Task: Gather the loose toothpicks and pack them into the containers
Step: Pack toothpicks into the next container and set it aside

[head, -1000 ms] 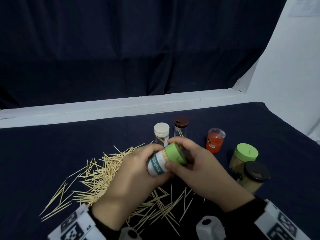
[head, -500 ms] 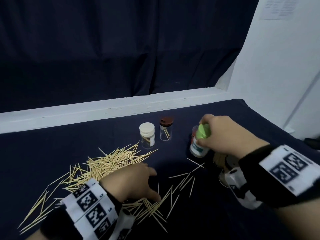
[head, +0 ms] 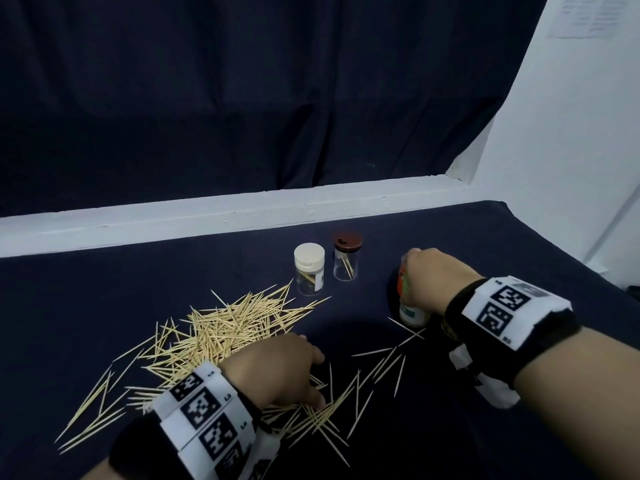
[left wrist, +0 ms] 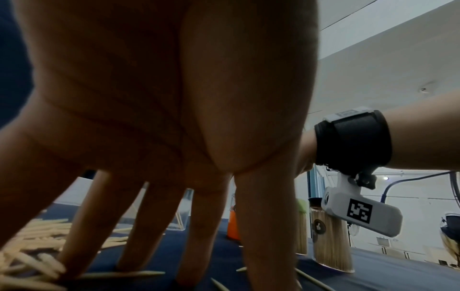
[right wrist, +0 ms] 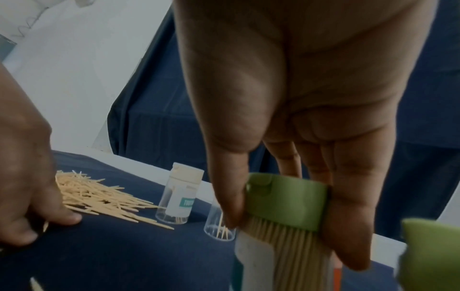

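Loose toothpicks [head: 228,327] lie heaped on the dark cloth, with more scattered near the front [head: 367,372]. My left hand [head: 311,382] is spread over them, its straight fingers [left wrist: 139,236] pressing tips to the cloth. My right hand [head: 426,278] grips the green lid [right wrist: 286,202] of a white-labelled container [head: 412,315] packed with toothpicks [right wrist: 296,254], which stands upright at the right. A white-lidded container [head: 309,268] and a brown-lidded container [head: 347,259] stand behind the heap, each with a few toothpicks inside.
An orange container [left wrist: 234,226], a green-lidded jar [left wrist: 301,226] and a black-lidded jar [left wrist: 328,238], both full, stand close to my right hand. A white ledge [head: 242,216] borders the table at the back. A white wall [head: 571,168] rises at the right.
My left hand let go of the green-lidded container and dropped onto the toothpicks. My right hand carried the container to the right and lowered it to the cloth.
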A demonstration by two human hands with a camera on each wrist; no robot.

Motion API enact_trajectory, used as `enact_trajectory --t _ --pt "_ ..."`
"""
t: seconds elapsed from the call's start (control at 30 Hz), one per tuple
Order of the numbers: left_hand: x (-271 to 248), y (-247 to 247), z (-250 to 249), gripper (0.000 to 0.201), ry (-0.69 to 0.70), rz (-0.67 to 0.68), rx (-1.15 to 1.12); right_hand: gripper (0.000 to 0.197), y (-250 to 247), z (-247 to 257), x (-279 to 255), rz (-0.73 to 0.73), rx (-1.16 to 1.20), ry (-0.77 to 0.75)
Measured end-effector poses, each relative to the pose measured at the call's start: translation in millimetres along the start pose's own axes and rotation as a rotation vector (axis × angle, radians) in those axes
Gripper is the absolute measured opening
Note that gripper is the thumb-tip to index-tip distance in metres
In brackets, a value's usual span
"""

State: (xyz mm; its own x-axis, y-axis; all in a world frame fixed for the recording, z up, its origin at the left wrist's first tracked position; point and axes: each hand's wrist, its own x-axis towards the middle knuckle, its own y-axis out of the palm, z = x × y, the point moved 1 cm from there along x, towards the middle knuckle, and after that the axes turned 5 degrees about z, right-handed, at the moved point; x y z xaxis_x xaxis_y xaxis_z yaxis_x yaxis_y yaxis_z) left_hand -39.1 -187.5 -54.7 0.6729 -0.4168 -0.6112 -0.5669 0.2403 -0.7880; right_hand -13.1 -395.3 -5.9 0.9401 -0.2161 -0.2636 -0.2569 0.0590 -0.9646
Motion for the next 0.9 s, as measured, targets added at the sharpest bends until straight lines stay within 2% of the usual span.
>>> enact_trajectory --t 0.1,0.3,0.57,0.63,0.73,0.8,0.9 --pt "-1.6 -0.8 -1.6 0.072 0.013 -0.024 0.006 0.047 7.7 -0.9 4.8 0.01 0.031 0.029" --pt "-4.4 -1.9 -3.3 0.07 0.017 -0.035 -0.01 0.052 8.7 -5.6 4.6 0.019 0.131 0.09" --pt "-1.6 -1.6 -2.8 0.071 0.004 -0.014 0.004 0.067 -4.6 -2.7 -7.6 -0.042 -0.01 0.096" --pt "-0.8 -1.3 -1.7 0.07 0.008 -0.013 -0.002 0.061 -10.5 1.7 -13.3 -0.104 -0.023 0.08" --pt "0.3 -0.8 2.1 0.069 0.014 -0.024 -0.022 0.041 -16.1 14.9 -25.6 -0.19 0.023 -0.03" --pt "0.8 -1.9 6.8 0.067 0.008 -0.037 -0.065 0.032 -13.5 26.7 -32.7 -0.186 0.051 -0.102" --pt "1.6 -7.2 16.8 0.06 0.01 -0.095 -0.125 0.037 3.3 42.5 -40.5 -0.085 0.07 -0.205"
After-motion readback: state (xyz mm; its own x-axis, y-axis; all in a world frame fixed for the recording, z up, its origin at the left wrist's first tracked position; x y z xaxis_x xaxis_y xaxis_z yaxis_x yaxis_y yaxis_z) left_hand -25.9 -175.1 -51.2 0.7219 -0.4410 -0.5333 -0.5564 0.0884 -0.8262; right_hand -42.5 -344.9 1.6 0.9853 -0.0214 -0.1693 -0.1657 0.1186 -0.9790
